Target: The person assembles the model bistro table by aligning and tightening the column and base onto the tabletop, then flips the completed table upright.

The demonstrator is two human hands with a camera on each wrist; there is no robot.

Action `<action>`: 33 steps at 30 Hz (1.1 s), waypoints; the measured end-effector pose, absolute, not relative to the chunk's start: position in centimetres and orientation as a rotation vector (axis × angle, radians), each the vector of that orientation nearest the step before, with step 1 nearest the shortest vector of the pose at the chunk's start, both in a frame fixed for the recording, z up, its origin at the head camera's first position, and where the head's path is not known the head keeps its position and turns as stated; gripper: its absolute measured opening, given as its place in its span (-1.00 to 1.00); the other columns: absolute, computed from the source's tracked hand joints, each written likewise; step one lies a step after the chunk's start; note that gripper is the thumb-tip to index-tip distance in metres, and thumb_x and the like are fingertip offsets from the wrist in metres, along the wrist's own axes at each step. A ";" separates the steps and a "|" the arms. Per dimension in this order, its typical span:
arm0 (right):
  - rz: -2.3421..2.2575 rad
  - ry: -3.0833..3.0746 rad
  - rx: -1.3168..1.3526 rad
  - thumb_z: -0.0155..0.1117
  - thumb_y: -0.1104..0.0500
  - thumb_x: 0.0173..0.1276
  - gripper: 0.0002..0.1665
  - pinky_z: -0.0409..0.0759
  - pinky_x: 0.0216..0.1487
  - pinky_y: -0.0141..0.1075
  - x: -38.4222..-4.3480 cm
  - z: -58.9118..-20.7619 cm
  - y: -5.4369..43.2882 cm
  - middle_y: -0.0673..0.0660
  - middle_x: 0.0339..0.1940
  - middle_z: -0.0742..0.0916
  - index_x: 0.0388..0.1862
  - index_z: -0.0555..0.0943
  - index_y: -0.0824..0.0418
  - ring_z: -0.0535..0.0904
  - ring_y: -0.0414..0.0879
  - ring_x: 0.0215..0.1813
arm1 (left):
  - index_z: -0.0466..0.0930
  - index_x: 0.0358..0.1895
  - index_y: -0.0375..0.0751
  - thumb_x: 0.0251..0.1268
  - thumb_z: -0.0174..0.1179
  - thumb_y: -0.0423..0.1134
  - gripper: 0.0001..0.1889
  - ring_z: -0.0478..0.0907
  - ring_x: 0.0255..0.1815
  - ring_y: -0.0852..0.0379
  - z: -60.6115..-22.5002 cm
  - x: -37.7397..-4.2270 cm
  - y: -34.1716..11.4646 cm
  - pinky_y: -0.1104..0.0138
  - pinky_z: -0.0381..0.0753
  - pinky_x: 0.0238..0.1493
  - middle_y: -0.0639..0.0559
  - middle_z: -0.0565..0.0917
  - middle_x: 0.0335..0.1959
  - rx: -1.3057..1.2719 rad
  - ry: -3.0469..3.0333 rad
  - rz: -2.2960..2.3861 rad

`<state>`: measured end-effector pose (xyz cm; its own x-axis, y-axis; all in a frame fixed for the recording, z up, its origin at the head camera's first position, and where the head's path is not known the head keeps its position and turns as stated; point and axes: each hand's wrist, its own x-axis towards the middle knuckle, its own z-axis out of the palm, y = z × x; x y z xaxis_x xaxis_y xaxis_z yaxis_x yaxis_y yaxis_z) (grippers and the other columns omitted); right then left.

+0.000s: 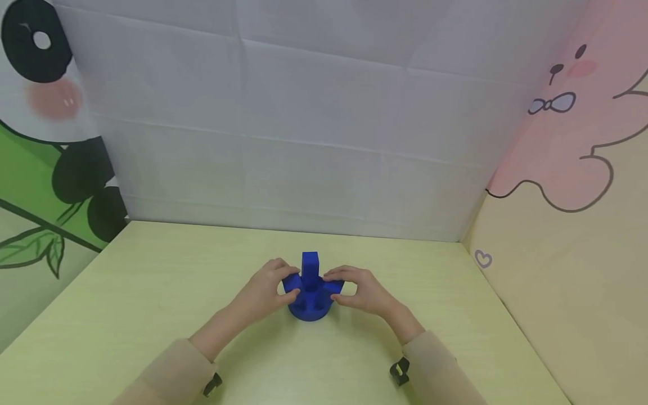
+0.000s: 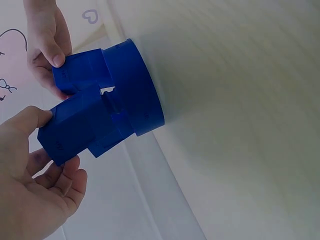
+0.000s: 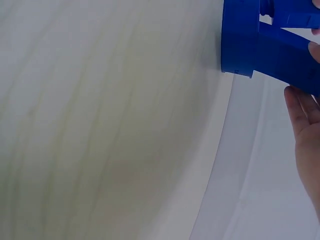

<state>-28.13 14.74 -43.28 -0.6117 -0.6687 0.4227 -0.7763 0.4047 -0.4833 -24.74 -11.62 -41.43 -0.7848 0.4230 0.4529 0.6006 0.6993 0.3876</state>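
Observation:
A blue plastic piece with a round base (image 1: 310,314) stands on the table in the middle of the head view. Several chunky blocks rise from it, the back block (image 1: 310,269) straight up. My left hand (image 1: 262,289) pinches the left block (image 2: 75,129) between thumb and fingers. On the other side, my right hand (image 1: 367,291) grips the right block (image 3: 286,54) the same way. Seen from the left wrist, the left block tilts outward, with a small gap between it and the right block. The right wrist view cuts off part of my right hand at its edge.
The pale wooden table (image 1: 202,264) runs back to a white cloth wall (image 1: 314,140). A panel with a panda picture (image 1: 45,112) borders the left side, and a panel with a pink bear (image 1: 572,140) borders the right. Dark straps show at both sleeves.

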 end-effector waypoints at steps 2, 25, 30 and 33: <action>0.986 -2.499 1.295 0.38 0.18 0.19 -0.59 0.51 0.16 -0.18 -28.2 -43.4 14.8 0.06 0.06 0.67 0.05 0.63 0.17 0.56 -0.07 0.14 | 0.62 -0.03 -0.29 0.06 0.37 -0.19 -0.60 0.49 -0.14 0.10 -41.7 -24.8 -11.5 0.25 0.59 -0.10 0.00 0.56 -0.21 -0.810 -2.571 -0.759; 1.009 -2.702 0.790 0.43 0.08 0.15 -0.58 0.64 -0.13 -0.23 -26.5 -42.5 12.6 0.07 -0.22 0.70 -0.05 0.63 0.27 0.63 -0.15 -0.21 | 0.69 -0.08 -0.25 -0.04 0.43 0.03 -0.50 0.41 -0.29 0.14 -42.4 -25.3 -11.9 0.40 0.49 -0.31 0.11 0.45 -0.31 -0.705 -2.604 -0.907; 0.999 -2.725 0.770 0.43 0.10 0.16 -0.58 0.63 -0.14 -0.31 -26.6 -42.5 12.3 0.07 -0.23 0.70 -0.05 0.63 0.28 0.63 -0.16 -0.22 | 0.71 -0.11 -0.28 -0.06 0.44 0.01 -0.51 0.35 -0.40 0.18 -42.7 -25.7 -11.3 0.45 0.42 -0.42 0.08 0.40 -0.38 -0.647 -2.581 -0.982; 0.996 -2.734 0.754 0.43 0.09 0.16 -0.57 0.61 -0.15 -0.38 -26.7 -42.7 12.3 0.06 -0.23 0.70 -0.04 0.63 0.28 0.63 -0.18 -0.22 | 0.70 -0.11 -0.28 -0.03 0.44 -0.05 -0.55 0.34 -0.40 0.16 -42.8 -25.8 -11.1 0.44 0.42 -0.41 0.07 0.40 -0.38 -0.650 -2.576 -0.999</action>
